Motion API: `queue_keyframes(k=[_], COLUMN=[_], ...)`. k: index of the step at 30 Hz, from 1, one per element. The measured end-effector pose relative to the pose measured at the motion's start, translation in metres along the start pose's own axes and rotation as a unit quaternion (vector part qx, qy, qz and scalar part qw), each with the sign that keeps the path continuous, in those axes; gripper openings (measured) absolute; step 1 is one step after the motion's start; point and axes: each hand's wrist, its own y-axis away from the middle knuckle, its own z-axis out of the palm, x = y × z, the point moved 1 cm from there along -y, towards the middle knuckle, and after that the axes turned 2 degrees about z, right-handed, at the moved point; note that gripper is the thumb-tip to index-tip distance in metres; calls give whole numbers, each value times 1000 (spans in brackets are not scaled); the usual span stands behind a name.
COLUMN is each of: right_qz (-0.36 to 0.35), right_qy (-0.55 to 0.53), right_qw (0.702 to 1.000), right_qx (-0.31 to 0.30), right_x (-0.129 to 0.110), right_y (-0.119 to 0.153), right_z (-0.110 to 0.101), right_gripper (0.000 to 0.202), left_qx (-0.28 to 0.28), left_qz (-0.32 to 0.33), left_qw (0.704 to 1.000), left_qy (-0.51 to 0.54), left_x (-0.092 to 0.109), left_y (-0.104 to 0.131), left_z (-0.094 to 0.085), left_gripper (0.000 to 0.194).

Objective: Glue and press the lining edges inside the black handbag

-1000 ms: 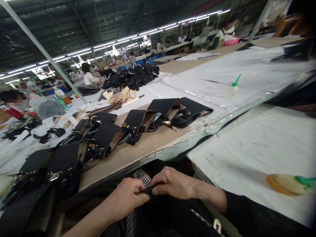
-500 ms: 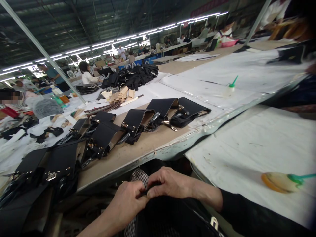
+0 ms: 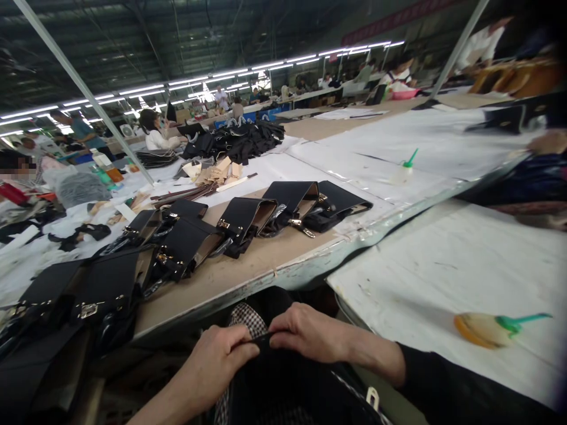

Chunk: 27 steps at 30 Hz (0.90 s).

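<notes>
A black bag (image 3: 283, 378) rests on my lap, its body dark and partly out of frame. My left hand (image 3: 224, 354) pinches the bag's upper edge between thumb and fingers. Close beside it, my right hand (image 3: 310, 333) grips the same edge, thumb below and fingers on top. A short stretch of black edge shows between the two hands. At the bag's right side hangs a gold-coloured metal fitting (image 3: 372, 398). Checked cloth (image 3: 248, 319) appears behind the hands.
Several black bags with gold hardware (image 3: 190, 245) lie along the table's brown board (image 3: 248, 268). A glue bottle with a green nozzle (image 3: 485, 329) lies on the white table at right; another bottle (image 3: 405, 168) stands farther off. Beyond are black pieces (image 3: 239, 139) and co-workers.
My hands have drawn slightly apart along the bag's edge, exposing more of it between them. The view has shifted a little, and both hands still hold on.
</notes>
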Motion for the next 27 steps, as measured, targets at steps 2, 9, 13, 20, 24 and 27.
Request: queue_keyframes(k=[2, 9, 13, 20, 24, 27], right_qz=[21, 52, 61, 87, 139, 190], right_qy=[15, 63, 50, 9, -44, -43], right_qw=[1000, 997, 997, 996, 988, 981], right_qx=[-5, 10, 18, -26, -44, -2], right_x=[3, 3, 0, 11, 9, 0], right_y=[10, 27, 23, 39, 82, 116], right_z=[-2, 0, 0, -5, -12, -8], right_gripper=[24, 28, 25, 20, 24, 33], left_qx=[3, -9, -35, -52, -58, -72], left_qz=[-1, 16, 57, 115, 101, 88], left_qw=[1000, 997, 988, 968, 975, 981], left_qy=[-4, -79, -136, -218, -187, -156], left_x=[0, 9, 23, 35, 32, 30], left_y=[0, -9, -19, -48, -53, -52], left_z=[1, -4, -7, 14, 13, 9], left_gripper=[26, 24, 26, 30, 34, 37])
